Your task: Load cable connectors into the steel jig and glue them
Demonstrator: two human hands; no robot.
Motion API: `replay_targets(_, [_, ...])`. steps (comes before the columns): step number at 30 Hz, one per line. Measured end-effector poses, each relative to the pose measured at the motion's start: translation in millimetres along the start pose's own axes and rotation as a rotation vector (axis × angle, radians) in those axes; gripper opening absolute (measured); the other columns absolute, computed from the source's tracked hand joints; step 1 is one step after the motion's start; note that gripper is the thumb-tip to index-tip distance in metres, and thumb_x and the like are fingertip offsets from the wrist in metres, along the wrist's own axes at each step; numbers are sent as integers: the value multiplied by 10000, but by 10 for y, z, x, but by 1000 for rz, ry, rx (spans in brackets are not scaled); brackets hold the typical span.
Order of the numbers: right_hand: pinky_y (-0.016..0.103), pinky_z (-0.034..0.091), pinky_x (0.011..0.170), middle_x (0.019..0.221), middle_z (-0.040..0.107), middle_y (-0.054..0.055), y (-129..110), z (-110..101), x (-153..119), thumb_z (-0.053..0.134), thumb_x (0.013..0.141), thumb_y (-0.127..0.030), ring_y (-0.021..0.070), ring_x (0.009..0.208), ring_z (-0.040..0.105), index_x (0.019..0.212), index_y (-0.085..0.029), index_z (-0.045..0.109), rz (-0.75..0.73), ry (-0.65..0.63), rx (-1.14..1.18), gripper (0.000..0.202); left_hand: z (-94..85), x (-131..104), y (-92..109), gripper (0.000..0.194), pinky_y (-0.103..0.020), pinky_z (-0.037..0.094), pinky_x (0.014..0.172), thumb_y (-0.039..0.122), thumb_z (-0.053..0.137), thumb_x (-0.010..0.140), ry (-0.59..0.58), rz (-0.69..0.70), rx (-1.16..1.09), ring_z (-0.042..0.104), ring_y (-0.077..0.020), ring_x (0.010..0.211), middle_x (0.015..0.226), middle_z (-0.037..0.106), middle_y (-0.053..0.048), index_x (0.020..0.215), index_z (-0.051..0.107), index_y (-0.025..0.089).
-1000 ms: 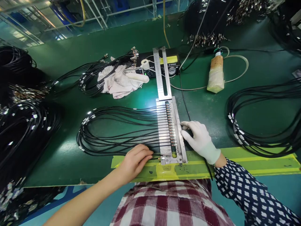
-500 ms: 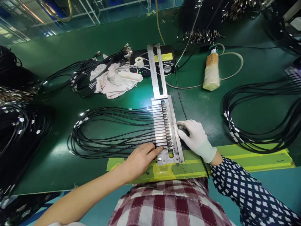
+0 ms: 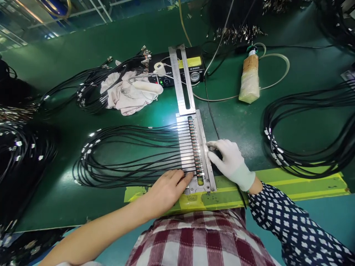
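A long metal fixture (image 3: 202, 147) lies in front of me, holding a row of black cables by their metal connector ends (image 3: 193, 140). The black cables (image 3: 111, 127) run left from it and loop round on the table. At the fixture's near end, my bare left hand (image 3: 168, 188) has its fingers closed on the lowest cable, with the thumb tip close to the connectors. The fingertips partly hide that cable. My right hand (image 3: 231, 160), in a white glove, pinches the fixture's right edge. A slotted metal bar (image 3: 180, 81) extends from the fixture's far end.
Behind stands a black control box (image 3: 194, 62) with a gauge. To its left are a white cloth (image 3: 124, 99) and a white pen-like tool (image 3: 146, 87). A wrapped bottle (image 3: 249, 81) with a tube stands at back right. Coiled cables (image 3: 273, 147) lie on the right; more bundles (image 3: 24, 147) lie left.
The view has shifted slightly, so the cable loop and back items appear a little further left. Both hands keep nearly the same places at the fixture.
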State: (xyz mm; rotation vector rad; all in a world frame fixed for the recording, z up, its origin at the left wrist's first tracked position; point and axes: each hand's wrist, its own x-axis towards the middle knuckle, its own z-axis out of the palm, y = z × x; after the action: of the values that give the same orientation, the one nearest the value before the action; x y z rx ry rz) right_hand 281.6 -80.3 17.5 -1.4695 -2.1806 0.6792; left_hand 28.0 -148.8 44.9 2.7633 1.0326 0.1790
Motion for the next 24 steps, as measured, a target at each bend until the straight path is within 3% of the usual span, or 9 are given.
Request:
replay_targets(11, [403, 391, 823, 1016, 688, 52, 20, 12, -9, 495, 963, -357, 250, 936, 587, 1107, -238, 625, 3, 1, 2, 228, 29, -10, 18, 423, -382, 565, 744, 24, 355, 904, 44, 22, 35, 603, -228, 810, 910, 618, -124, 1306, 481, 60])
replay_targets(19, [414, 395, 822, 1016, 689, 61, 38, 21, -13, 491, 963, -360, 263, 941, 591, 1118, -244, 621, -3, -2, 5, 234, 222, -54, -148, 317, -285, 531, 815, 57, 382, 958, 153, -24, -289, 597, -166, 886, 989, 664, -93, 1221, 546, 126])
replay_targets(21, [416, 397, 823, 1016, 689, 62, 36, 18, -13, 492, 962, -361, 263, 943, 592, 1115, -243, 622, -1, 0, 5, 233, 255, -103, -146, 317, -288, 508, 807, 74, 396, 967, 177, -13, -250, 584, -170, 895, 985, 662, -90, 1223, 570, 141])
replay_targets(24, [417, 403, 827, 1013, 691, 66, 30, 15, -10, 490, 961, -360, 264, 947, 596, 1107, -241, 627, 1, -5, 11, 234, 295, -195, -94, 370, -325, 449, 795, 81, 444, 953, 229, -88, -24, 555, -187, 886, 976, 636, -80, 1259, 603, 213])
